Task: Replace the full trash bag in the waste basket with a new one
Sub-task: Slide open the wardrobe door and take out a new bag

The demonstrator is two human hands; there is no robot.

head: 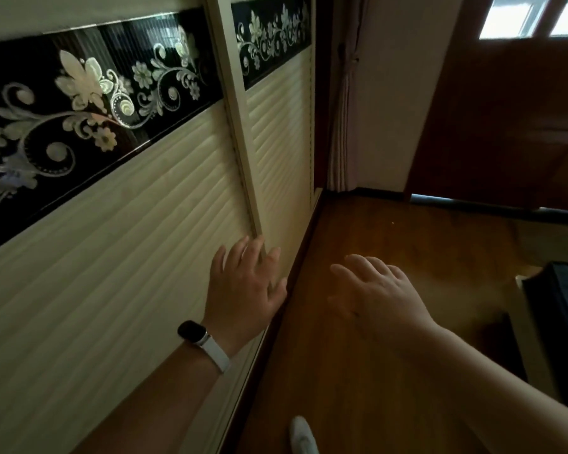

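Observation:
No waste basket or trash bag shows in the head view. My left hand (246,286), with a dark watch on a white strap at the wrist, is held out with straight fingers against the lower edge of a cream sliding wardrobe door (118,263), near the door's upright frame strip. My right hand (374,290) hovers over the brown wooden floor (391,371) with fingers spread and relaxed, holding nothing.
The wardrobe runs along the left, with a black floral glass band (89,90). A second door panel (282,132) lies behind. A curtain (341,119) hangs in the corner. A brown door (505,126) stands ahead, and a dark object (558,309) sits at the right. A white shoe tip (302,434) shows below.

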